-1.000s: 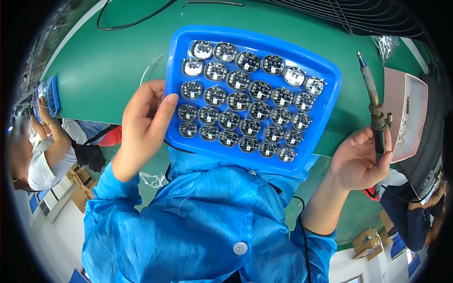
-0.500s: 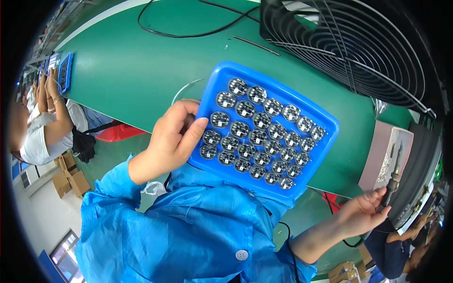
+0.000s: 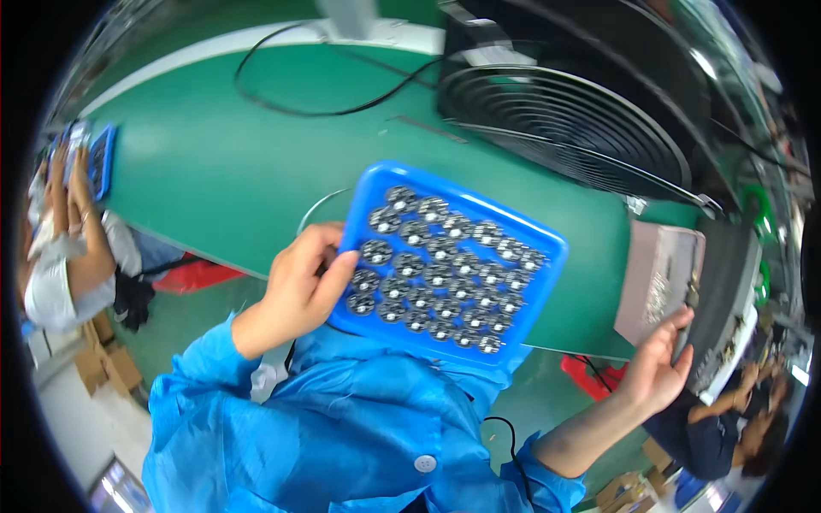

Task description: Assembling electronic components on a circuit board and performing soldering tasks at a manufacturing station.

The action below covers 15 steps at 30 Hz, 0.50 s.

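Note:
My left hand (image 3: 295, 286) grips the left rim of a blue plastic tray (image 3: 547, 256), thumb over the edge. The tray is tilted over the table's near edge and my lap. Rows of small round black circuit boards (image 3: 440, 248) with white parts lie in it, blurred by motion. At the right, my right hand (image 3: 658, 363) has the handle of a soldering iron (image 3: 692, 297) between thumb and fingers. The iron points away from me, beside a pinkish open box (image 3: 634, 282) with small pale bits inside; its tip is too blurred to make out.
A large black fan (image 3: 564, 120) with a wire guard stands at the back right of the green table (image 3: 205, 154). A black cable (image 3: 291, 111) loops across the back. A co-worker's hands (image 3: 73, 175) are by another blue tray (image 3: 103, 162) at far left. People sit at far right.
The view has shifted, so the fan and box appear lower and further left. My left hand still grips the tray, and my right hand keeps the soldering iron beside the box.

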Motion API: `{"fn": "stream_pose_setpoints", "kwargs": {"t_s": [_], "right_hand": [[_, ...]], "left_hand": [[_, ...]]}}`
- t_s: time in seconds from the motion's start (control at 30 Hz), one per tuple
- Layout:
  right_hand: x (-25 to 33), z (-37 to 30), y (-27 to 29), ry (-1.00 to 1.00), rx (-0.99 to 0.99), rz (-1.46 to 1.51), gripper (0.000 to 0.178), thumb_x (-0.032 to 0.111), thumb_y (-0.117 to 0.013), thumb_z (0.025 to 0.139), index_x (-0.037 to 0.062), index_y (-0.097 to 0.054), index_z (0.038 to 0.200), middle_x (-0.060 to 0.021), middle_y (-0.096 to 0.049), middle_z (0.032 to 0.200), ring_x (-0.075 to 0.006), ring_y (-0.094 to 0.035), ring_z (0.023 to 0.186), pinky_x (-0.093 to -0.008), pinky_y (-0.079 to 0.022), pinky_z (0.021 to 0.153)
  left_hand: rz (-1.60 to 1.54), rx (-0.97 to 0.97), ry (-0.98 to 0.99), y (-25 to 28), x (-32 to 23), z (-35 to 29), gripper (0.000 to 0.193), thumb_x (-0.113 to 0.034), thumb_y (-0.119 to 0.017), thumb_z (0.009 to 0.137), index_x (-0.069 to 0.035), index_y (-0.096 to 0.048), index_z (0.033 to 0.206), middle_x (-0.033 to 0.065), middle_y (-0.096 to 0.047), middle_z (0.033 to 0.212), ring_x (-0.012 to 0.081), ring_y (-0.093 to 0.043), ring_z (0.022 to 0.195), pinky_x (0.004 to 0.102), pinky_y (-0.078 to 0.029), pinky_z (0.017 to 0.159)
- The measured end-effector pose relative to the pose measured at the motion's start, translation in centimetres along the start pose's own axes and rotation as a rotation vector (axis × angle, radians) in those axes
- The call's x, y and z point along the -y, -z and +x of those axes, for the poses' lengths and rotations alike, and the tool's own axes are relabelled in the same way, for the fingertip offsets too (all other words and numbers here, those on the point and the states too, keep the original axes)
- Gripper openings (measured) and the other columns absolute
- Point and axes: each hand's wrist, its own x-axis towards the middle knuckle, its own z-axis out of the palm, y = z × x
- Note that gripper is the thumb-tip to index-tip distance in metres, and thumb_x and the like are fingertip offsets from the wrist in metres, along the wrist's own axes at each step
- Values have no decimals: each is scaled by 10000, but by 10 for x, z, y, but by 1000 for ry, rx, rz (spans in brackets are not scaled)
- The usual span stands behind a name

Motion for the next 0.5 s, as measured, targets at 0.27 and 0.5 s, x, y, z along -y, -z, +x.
{"fn": "stream_pose_setpoints", "kwargs": {"t_s": [0.27, 0.5], "right_hand": [[-30, 35, -11, -31, 60, -133, 521, 213, -381, 988, -163, -305, 1341, -296, -467, 1337, -347, -534, 1204, -414, -483, 1001], [-59, 51, -29, -59, -158, 6, 466, 234, -368, 993, -142, -399, 1267, -309, -516, 1224, -394, -570, 1125, -430, -520, 970]], "left_hand": [[12, -7, 37, 5, 0, 6, 114, -45, -583, 928, 9, -528, 1013, 85, -636, 912, 77, -517, 597, 249, -426, 524], [-26, -8, 11, 4, 5, 3, 101, -70, -560, 948, 3, -518, 1003, 47, -576, 745, 70, -485, 593, 243, -391, 507]]}}
